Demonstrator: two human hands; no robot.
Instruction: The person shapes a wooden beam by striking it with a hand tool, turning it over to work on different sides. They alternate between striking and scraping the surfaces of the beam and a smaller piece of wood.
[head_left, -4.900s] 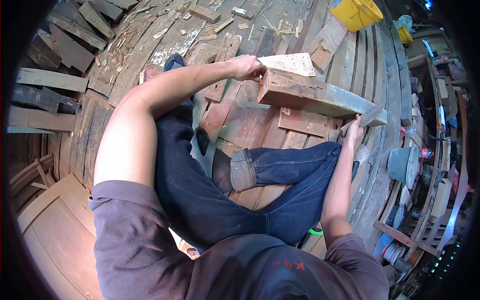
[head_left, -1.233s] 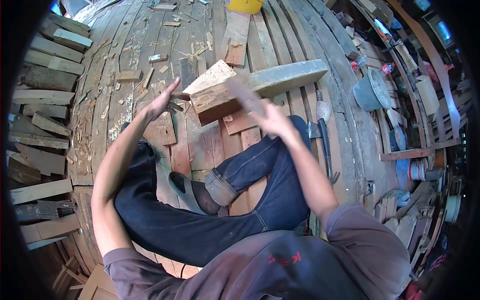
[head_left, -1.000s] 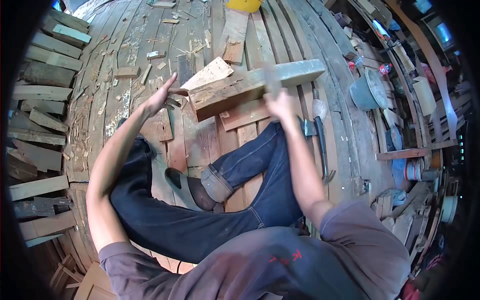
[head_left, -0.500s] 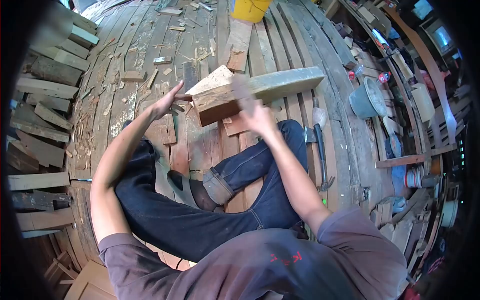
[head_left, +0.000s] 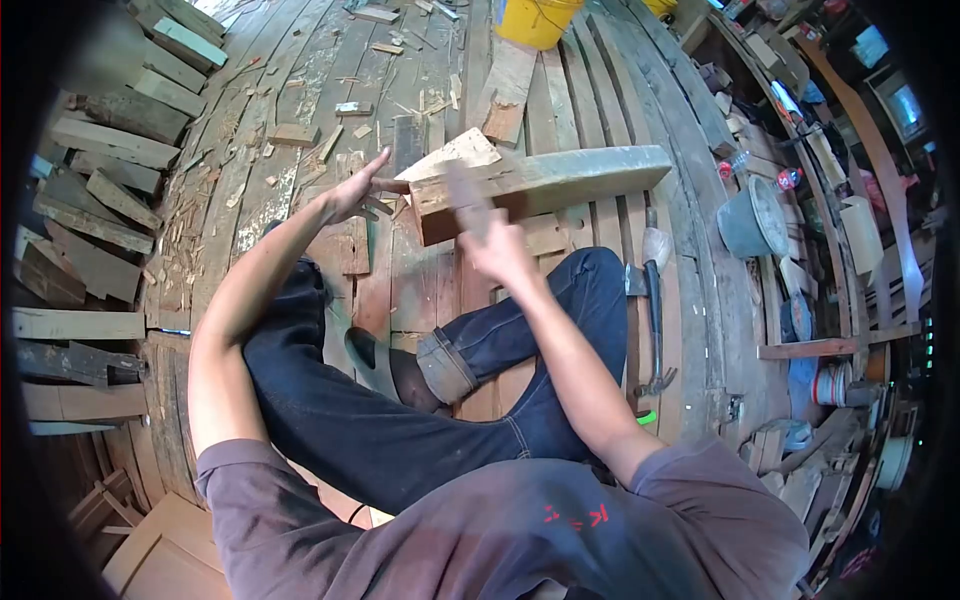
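A thick, squared wooden beam (head_left: pixel 570 180) lies crosswise in front of my legs, its cut end toward the left. My right hand (head_left: pixel 500 252) is closed on a flat brown-grey piece (head_left: pixel 467 195), smeared by motion, which overlaps the beam's near side close to the left end. My left hand (head_left: pixel 352 195) is at that end with its fingers spread, fingertips right at the beam's corner. A pale wooden board (head_left: pixel 462 150) shows behind the beam. Wood pieces also lie beneath it on the plank floor.
A hammer (head_left: pixel 655 330) lies right of my knee, near a pale-headed mallet (head_left: pixel 657 247). Farther right stand a grey bucket (head_left: pixel 752 220) and cluttered shelves. A yellow bucket (head_left: pixel 535 22) is at the back. Stacked timber (head_left: pixel 110 140) lines the left, with chips scattered over the floor.
My right hand and the blurred flat piece have shifted left along the beam, toward its cut end. My left hand stays spread at that end. The whole view has swung slightly.
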